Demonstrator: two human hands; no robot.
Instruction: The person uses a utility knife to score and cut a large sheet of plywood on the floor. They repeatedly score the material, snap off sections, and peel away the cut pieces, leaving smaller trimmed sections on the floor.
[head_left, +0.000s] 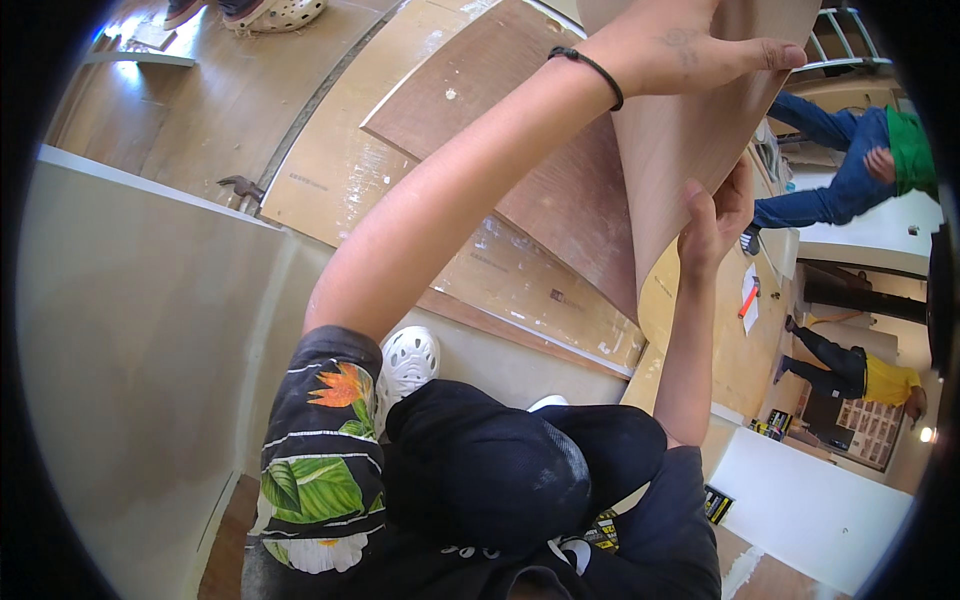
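I hold a thin, light brown laminate sheet upright in front of me, and it bows under its own weight. My left hand, with a black band on its wrist, lies across the sheet's upper part with fingers stretched to the right, gripping it. My right hand pinches the sheet's lower right edge from behind, thumb on the front. My white perforated clog stands on the floor below.
A darker brown sheet lies on pale plywood boards on the floor. A hammer rests beside a large cream panel. Two other people bend over at the right. An orange-handled tool lies on a board.
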